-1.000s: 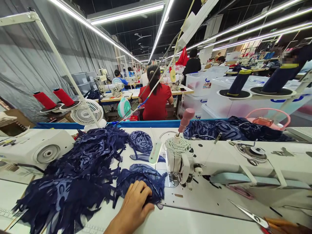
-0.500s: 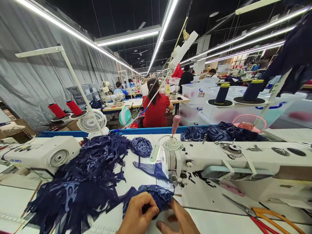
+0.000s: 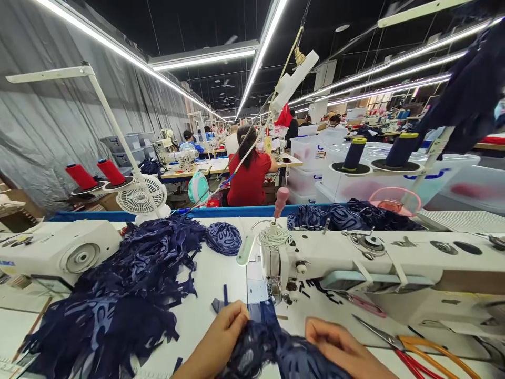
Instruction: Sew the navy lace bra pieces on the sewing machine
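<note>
My left hand (image 3: 221, 334) is closed, with thumb and forefinger pinched on the edge of a navy patterned fabric piece (image 3: 262, 342). To the right, my right hand (image 3: 341, 345) has its fingers curled against the same fabric, which spreads between both hands and is partly smeared by motion. The fabric lies just in front of the sewing machine (image 3: 276, 263), nearer to me than its needle area. A sheer strip of the fabric reaches back toward the presser foot. Parts of the piece are hidden beneath my hands.
Left lies a large heap of navy fabric pieces (image 3: 130, 295), with a rolled patterned bundle (image 3: 223, 238) behind. Orange-handled scissors (image 3: 398, 342) and a pink-handled tool (image 3: 366, 304) lie on the right. A second machine (image 3: 74, 250) stands left. A person in red (image 3: 248, 176) sits ahead.
The fabric has come away from the needle area toward me. My hands have moved apart, the right one going rightward. The view has shifted slightly.
</note>
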`<state>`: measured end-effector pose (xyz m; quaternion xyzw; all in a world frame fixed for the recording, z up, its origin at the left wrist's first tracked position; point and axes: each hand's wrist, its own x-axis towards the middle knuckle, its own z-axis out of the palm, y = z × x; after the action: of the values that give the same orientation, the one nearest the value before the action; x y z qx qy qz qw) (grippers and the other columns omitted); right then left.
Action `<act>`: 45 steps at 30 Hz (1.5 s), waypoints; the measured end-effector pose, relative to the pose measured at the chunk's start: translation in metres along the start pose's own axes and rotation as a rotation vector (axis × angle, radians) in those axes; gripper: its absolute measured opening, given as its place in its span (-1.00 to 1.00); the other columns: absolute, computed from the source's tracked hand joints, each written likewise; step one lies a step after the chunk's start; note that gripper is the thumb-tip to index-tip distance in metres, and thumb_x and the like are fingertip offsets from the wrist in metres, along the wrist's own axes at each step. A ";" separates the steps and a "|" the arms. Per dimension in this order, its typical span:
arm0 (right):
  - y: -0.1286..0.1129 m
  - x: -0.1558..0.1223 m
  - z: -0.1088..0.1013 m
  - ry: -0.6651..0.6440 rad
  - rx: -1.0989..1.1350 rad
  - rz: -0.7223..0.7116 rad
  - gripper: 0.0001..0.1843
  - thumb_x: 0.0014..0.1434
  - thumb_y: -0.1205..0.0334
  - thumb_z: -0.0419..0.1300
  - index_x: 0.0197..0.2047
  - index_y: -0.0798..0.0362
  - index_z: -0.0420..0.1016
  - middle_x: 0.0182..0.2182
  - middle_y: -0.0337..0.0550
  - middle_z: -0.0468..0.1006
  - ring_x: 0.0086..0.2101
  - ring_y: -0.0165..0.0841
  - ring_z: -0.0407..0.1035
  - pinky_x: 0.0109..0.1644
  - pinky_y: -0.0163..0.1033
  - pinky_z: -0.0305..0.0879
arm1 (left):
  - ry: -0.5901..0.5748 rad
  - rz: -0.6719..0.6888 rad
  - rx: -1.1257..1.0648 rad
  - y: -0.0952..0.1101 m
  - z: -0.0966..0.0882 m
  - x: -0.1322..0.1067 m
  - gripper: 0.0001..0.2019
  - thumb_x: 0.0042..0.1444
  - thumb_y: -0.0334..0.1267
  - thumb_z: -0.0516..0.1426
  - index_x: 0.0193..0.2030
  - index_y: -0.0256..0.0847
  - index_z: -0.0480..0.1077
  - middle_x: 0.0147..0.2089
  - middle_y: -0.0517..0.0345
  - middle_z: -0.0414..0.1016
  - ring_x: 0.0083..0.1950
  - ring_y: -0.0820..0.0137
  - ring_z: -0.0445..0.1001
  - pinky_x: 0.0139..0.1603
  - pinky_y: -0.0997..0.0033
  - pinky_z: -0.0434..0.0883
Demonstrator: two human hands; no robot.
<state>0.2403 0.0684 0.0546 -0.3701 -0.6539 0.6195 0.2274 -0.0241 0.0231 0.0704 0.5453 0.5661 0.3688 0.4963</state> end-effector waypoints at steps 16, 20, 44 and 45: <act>-0.013 0.052 0.017 -0.094 -0.204 -0.052 -0.77 0.15 0.18 0.13 -0.19 0.04 0.55 -0.22 -0.17 0.56 -0.15 -0.20 0.40 -0.07 -0.20 0.26 | -0.138 -0.157 -0.131 -0.004 0.005 0.024 -0.68 -0.14 -0.01 0.21 -0.44 -0.18 0.23 -0.45 0.30 0.21 -0.36 0.42 0.18 -0.29 0.43 0.12; -0.019 0.048 0.013 -0.119 -0.230 -0.011 -0.73 0.21 0.11 0.10 -0.15 0.00 0.56 -0.15 -0.16 0.56 -0.08 -0.16 0.38 0.03 -0.15 0.23 | -0.141 -0.241 -0.142 -0.004 0.002 0.022 -0.68 -0.18 -0.08 0.25 -0.32 -0.23 0.39 -0.36 0.25 0.34 -0.26 0.37 0.28 -0.21 0.43 0.18; -0.011 0.043 0.022 -0.099 -0.032 0.141 -0.75 0.05 0.01 0.20 -0.36 0.02 0.45 -0.41 -0.28 0.31 -0.29 -0.31 0.19 -0.21 -0.26 0.07 | -0.045 -0.322 -0.180 -0.014 0.020 0.016 -0.63 -0.33 -0.24 0.41 -0.35 -0.22 0.42 -0.41 0.30 0.38 -0.27 0.35 0.36 -0.25 0.42 0.26; -0.010 0.043 0.022 -0.086 -0.047 0.154 -0.73 0.05 -0.02 0.20 -0.34 0.02 0.47 -0.39 -0.27 0.33 -0.27 -0.30 0.20 -0.20 -0.25 0.07 | -0.056 -0.305 -0.186 -0.016 0.021 0.017 -0.66 -0.32 -0.24 0.40 -0.39 -0.22 0.41 -0.44 0.31 0.35 -0.30 0.37 0.34 -0.28 0.43 0.24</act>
<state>0.1948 0.0874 0.0548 -0.3973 -0.6472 0.6349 0.1421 -0.0063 0.0348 0.0473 0.4150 0.5917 0.3245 0.6102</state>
